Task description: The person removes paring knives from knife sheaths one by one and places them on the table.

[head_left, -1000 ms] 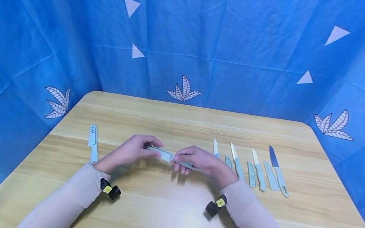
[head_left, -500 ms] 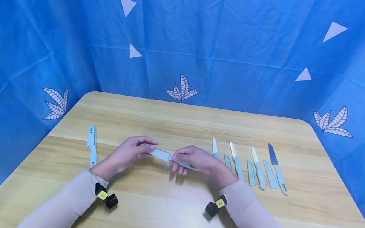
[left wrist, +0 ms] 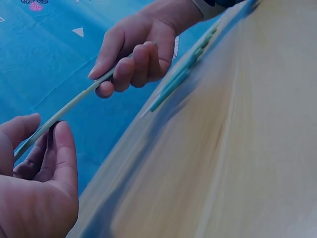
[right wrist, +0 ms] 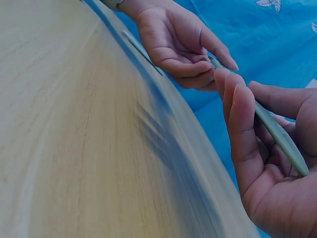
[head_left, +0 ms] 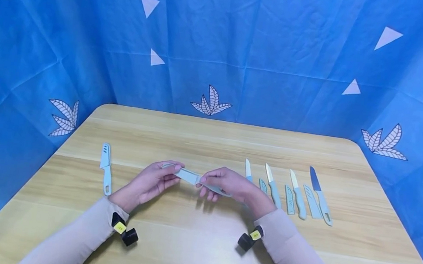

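Above the middle of the table, my right hand [head_left: 226,183] grips the pale blue-green handle [right wrist: 283,140] of a knife. A matching sheath [head_left: 189,176] lies in line with the handle and covers the blade, as far as the head view shows. My left hand [head_left: 153,183] pinches the sheath's far end between thumb and fingers. In the left wrist view, the sheathed knife [left wrist: 74,101] is seen edge-on, slanting between both hands and held off the table. The right fingers curl round the handle and hide part of it.
At the left of the wooden table [head_left: 188,252] lies a sheathed knife [head_left: 106,167]. Several bare knives lie on the right, among them a blue-bladed knife [head_left: 320,196], with loose sheaths such as one sheath [head_left: 289,199] between them. A blue curtain [head_left: 286,40] stands behind.
My left hand has moved a little left along the sheath and turned, so more of the sheath shows. The right hand keeps almost the same place on the handle.
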Tool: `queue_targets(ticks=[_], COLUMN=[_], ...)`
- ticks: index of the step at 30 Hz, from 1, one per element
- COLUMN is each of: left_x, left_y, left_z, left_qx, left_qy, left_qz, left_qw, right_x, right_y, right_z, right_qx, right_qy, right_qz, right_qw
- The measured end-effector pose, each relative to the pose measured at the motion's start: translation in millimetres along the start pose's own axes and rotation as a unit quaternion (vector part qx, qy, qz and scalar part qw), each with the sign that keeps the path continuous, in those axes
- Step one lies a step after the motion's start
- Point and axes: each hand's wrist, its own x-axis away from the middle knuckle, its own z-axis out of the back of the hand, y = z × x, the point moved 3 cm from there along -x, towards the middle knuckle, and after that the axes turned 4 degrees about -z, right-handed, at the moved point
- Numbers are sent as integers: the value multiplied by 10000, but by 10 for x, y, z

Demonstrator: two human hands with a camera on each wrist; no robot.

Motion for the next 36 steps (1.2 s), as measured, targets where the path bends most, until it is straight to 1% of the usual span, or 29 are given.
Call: queue_targets(ticks=[3, 6, 15, 17, 21, 24, 32, 36], left_x=[5, 1, 14, 20, 25, 31, 10, 16], left_y=[-8, -12, -24, -34, -58, -77, -100, -98], left_z=[-4, 2, -68, -80, -109, -124, -161, -176], left_qx=[349, 598, 1083, 1153, 1209, 1221, 1290, 1282], left_qy=[39, 49, -307, -388, -650, -768, -735, -659], left_qz=[111, 187, 335, 351, 360, 384, 503, 562], left_qw=[9993, 9980, 9931, 9919, 9899, 9888, 9876, 9880], right_x=[3, 1, 12, 14, 12, -1, 14, 22], right_y=[-11, -26, -31, -31, -21, -5, 0, -22], right_z=[-10, -17, -19, -23, -24, -30, -18, -24], right_qx=[-32, -87, -130, -94, 11, 71, 90, 39], right_qy=[59, 112, 195, 171, 94, 33, 44, -46], right_qz=[-4, 25, -15, 12, 22, -38, -104, -83], right_qw=[10000, 9999, 9997, 9998, 10000, 10000, 9999, 9999])
